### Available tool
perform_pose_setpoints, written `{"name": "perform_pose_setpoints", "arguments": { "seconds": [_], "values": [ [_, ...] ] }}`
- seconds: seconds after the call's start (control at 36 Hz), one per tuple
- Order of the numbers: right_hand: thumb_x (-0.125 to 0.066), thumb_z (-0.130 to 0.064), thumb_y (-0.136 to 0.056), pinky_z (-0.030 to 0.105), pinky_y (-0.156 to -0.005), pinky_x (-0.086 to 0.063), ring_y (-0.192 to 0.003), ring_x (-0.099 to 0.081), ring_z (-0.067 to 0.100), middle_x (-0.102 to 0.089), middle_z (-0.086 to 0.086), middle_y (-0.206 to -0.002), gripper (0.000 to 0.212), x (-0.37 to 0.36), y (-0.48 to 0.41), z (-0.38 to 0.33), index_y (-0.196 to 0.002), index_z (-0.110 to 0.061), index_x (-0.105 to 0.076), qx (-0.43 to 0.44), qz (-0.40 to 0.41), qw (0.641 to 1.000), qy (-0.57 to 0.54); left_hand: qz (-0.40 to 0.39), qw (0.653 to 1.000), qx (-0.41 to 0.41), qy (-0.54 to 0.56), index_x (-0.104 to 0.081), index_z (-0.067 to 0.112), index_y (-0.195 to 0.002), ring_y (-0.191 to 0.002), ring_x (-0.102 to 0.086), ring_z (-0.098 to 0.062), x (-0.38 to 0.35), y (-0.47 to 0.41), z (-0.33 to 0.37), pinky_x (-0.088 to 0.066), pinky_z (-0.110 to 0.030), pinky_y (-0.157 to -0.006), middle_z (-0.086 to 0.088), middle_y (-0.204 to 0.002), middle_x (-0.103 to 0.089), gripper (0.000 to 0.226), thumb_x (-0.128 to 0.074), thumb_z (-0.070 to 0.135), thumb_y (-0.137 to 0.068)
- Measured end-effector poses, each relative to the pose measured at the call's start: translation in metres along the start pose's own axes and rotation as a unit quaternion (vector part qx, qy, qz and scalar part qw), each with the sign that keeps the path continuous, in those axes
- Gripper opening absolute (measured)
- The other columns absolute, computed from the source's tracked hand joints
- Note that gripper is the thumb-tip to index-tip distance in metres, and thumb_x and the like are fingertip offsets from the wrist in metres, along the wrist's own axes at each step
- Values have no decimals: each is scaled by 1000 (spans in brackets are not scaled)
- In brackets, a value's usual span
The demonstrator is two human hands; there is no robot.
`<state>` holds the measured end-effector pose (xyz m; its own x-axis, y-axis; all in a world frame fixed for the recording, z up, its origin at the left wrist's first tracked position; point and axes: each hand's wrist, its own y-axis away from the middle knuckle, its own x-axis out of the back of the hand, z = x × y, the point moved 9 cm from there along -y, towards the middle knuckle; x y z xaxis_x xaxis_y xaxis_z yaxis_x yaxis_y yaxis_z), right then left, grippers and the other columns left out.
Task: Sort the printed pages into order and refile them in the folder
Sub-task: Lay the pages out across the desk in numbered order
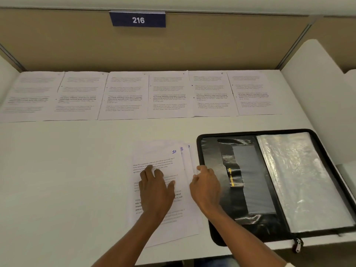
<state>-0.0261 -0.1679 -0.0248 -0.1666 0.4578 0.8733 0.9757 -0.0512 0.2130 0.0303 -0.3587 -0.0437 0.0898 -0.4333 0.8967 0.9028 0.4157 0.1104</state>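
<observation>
A small fanned stack of printed pages [173,162] lies on the white desk before me; handwritten numbers 10, 8 and 7 show at their top right corners. My left hand [155,186] presses flat on the top page, fingers spread. My right hand [205,183] rests at the stack's right edge with fingers loosely curled; whether it pinches a page edge is unclear. Several more printed pages [167,94] lie side by side in a row along the back of the desk. An open black zip folder [269,182] with clear plastic sleeves lies to the right of the stack.
A beige cubicle partition with a blue sign reading 216 [138,19] stands behind the row of pages. White side dividers close in the desk [67,170] on both sides. The folder's zip pull [297,245] hangs over the desk's front edge.
</observation>
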Motion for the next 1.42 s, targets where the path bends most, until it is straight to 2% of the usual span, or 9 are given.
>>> {"name": "perform_pose_setpoints", "arguments": {
  "seconds": [0.14,0.28,0.42,0.67,0.89,1.0,1.14,1.28,1.42],
  "values": [
    [-65,-30,-101,26,-76,-53,-89,-58,10,-67,-3,-114,31,-5,-4,4,-130,-22,-57,-43,-16,999,-20,6,1000,-2,25,-63,13,-111,-141,-36,-31,2,2,-2,-44,-51,-108,-10,-151,-41,39,-77,43,-91],
    [-69,-32,-101,26,-79,-53,-95,-69,14,-72,-4,-111,22,-8,-13,12,-120,-21,-65,-83,-24,989,-123,28,999,-1,37,-61,13,-110,-142,-34,-31,9,4,-3,-52,-52,-101,-11,-151,-39,42,-78,45,-89],
    [-76,-24,-96,36,-82,-63,-79,-67,6,-71,-12,-84,3,-6,-18,17,-96,-21,-75,-78,-17,968,-237,37,999,-12,0,-63,13,-118,-144,-35,-31,10,5,-1,-50,-51,-104,-11,-154,-38,53,-77,54,-88],
    [-78,-18,-93,44,-82,-64,-84,-76,14,-79,-10,-84,10,8,-21,27,-86,-22,-84,-106,-57,917,-379,46,999,14,-6,-61,14,-122,-146,-33,-30,8,8,0,-41,-55,-113,-10,-156,-37,66,-63,71,-89],
    [-79,-16,-91,34,-78,-64,-88,-76,16,-79,-9,-85,17,15,-30,24,-77,-25,-84,-80,-148,910,-379,70,993,78,56,-44,18,-142,-149,-31,-30,11,2,31,-39,-55,-117,-8,-162,-31,96,-46,93,-83],
    [-78,-20,-92,38,-79,-65,-79,-74,13,-77,-10,-80,16,18,-31,20,-77,-25,-82,-34,-153,929,-336,69,986,120,90,-37,16,-150,-156,-21,-31,8,-3,49,-32,-59,-122,-9,-169,-21,108,-43,96,-78],
    [-76,-13,-93,47,-80,-65,-77,-75,20,-76,-2,-79,19,21,-35,28,-74,-16,-78,-43,-155,921,-355,55,984,148,78,-31,13,-153,-160,-10,-34,-1,-12,58,-22,-61,-126,-14,-172,-14,109,-53,90,-80],
    [-74,-9,-93,51,-80,-63,-79,-74,24,-75,-1,-78,23,29,-41,45,-70,-15,-71,-31,-121,928,-350,43,986,152,49,-32,13,-153,-161,-6,-33,-7,-17,61,-16,-61,-128,-14,-173,-11,102,-61,82,-83],
    [-72,-10,-94,30,-60,-56,-68,-69,13,-70,-7,-72,22,61,-46,54,-74,-18,-67,17,-26,953,-301,32,990,136,24,-33,11,-153,-161,-6,-34,-16,-17,63,-12,-60,-129,-16,-172,-11,100,-59,80,-85]
  ]
}}
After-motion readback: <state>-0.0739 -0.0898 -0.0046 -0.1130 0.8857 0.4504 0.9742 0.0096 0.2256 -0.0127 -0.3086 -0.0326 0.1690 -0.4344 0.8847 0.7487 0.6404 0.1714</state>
